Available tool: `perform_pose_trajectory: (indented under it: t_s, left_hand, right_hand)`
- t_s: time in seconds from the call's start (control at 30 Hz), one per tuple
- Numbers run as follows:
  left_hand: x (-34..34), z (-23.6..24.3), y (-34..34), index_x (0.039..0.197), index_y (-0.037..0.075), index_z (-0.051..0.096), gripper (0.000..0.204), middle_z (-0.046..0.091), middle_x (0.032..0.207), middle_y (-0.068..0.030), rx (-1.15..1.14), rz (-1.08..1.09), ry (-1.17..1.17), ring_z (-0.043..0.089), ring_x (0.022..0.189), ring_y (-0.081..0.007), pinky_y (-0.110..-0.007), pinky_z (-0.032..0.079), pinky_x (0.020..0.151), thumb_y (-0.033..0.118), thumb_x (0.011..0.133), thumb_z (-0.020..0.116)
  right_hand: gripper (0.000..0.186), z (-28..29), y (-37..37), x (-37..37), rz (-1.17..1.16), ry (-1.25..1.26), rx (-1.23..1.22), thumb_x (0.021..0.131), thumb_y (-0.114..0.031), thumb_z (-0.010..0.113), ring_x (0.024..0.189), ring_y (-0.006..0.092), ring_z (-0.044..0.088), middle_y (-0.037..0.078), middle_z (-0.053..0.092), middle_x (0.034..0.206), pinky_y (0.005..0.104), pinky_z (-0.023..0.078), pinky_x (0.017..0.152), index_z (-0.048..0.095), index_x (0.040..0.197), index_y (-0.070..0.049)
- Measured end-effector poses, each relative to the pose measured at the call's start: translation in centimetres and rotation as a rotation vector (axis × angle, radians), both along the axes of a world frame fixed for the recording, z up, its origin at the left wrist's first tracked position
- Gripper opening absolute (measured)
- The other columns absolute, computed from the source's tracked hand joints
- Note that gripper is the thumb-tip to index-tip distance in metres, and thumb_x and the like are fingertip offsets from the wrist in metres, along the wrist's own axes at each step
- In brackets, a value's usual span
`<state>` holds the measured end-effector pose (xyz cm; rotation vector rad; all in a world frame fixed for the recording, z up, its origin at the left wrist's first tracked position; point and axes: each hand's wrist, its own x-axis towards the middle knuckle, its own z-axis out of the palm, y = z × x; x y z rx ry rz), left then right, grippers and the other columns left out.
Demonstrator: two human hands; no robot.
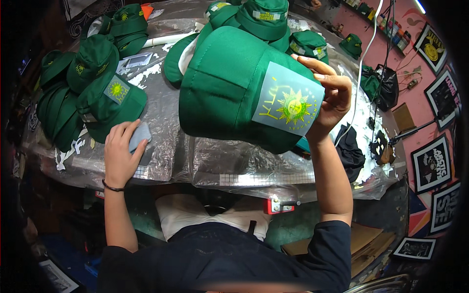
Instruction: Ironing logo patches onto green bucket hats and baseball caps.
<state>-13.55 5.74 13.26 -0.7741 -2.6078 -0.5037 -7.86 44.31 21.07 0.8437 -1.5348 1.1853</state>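
My right hand (pixel 332 93) holds up a large green bucket hat (pixel 224 78) by its right side, the fingers bent over its edge. A translucent square transfer sheet (pixel 266 105) with a yellow sunburst emblem lies against the hat's front. My left hand (pixel 122 151) rests low over the table, its thumb and fingers around a small grey pad (pixel 140 136). Just beyond those fingers, another green hat (pixel 132 105) carries a similar square sheet (pixel 117 89) with a yellow emblem. The underside of the grey pad is hidden.
Stacked green hats (pixel 58 112) fill the table's left side, and more hats (pixel 261 19) stand at the back. Plastic film (pixel 166 151) covers the table, with white scraps on it. A white cable (pixel 364 58) hangs at right, near black cloth (pixel 349 154). A gridded ruler (pixel 264 179) lies along the front edge.
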Motion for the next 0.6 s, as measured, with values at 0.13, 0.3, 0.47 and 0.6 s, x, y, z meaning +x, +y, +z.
perform_pose_trajectory:
  t_s: [0.13, 0.3, 0.47, 0.6]
  left_hand:
    - [0.9, 0.9, 1.7, 0.121, 0.002, 0.06, 0.047, 0.062, 0.116, -0.0144, 0.069, -0.057, 0.153, 0.058, 0.107, -0.0293, -0.038, 0.044, 0.093, 0.026, 0.082, 0.067]
    - [3.8, 2.0, 3.9, 0.129, -0.013, 0.049, 0.095, 0.059, 0.123, -0.0185, 1.044, -0.617, -0.706, 0.056, 0.113, -0.0247, -0.036, 0.04, 0.1, 0.07, 0.081, 0.053]
    - [6.0, 2.6, 4.7, 0.141, -0.005, 0.036, 0.082, 0.054, 0.132, -0.0159, 1.423, -0.848, -1.302, 0.052, 0.124, -0.0241, -0.039, 0.041, 0.105, 0.043, 0.084, 0.069]
    - [6.6, 2.8, 5.7, 0.136, -0.001, 0.043, 0.046, 0.055, 0.129, -0.0122, 1.474, -0.75, -1.432, 0.056, 0.118, -0.0214, -0.038, 0.047, 0.099, 0.002, 0.092, 0.056]
  right_hand:
    - [0.018, -0.3, -0.8, 0.3, 0.058, -0.025, 0.094, 0.09, 0.007, 0.058, 0.104, 0.034, 0.066, 0.029, 0.062, 0.112, 0.0396, 0.056, 0.087, 0.048, 0.103, 0.0]
    - [0.023, -0.5, -2.4, 0.1, 0.102, -0.05, 0.203, 0.083, 0.016, 0.059, 0.102, 0.0355, 0.066, 0.028, 0.065, 0.107, 0.0411, 0.056, 0.088, 0.051, 0.098, 0.0]
    - [0.025, -1.1, -3.9, 0.0, 0.205, -0.109, 0.256, 0.08, 0.016, 0.061, 0.101, 0.036, 0.067, 0.027, 0.066, 0.106, 0.042, 0.055, 0.089, 0.053, 0.096, -0.001]
    - [0.025, -1.7, -4.0, 0.1, 0.166, -0.192, 0.354, 0.079, 0.016, 0.063, 0.102, 0.0347, 0.067, 0.026, 0.066, 0.106, 0.0423, 0.054, 0.089, 0.055, 0.097, 0.001]
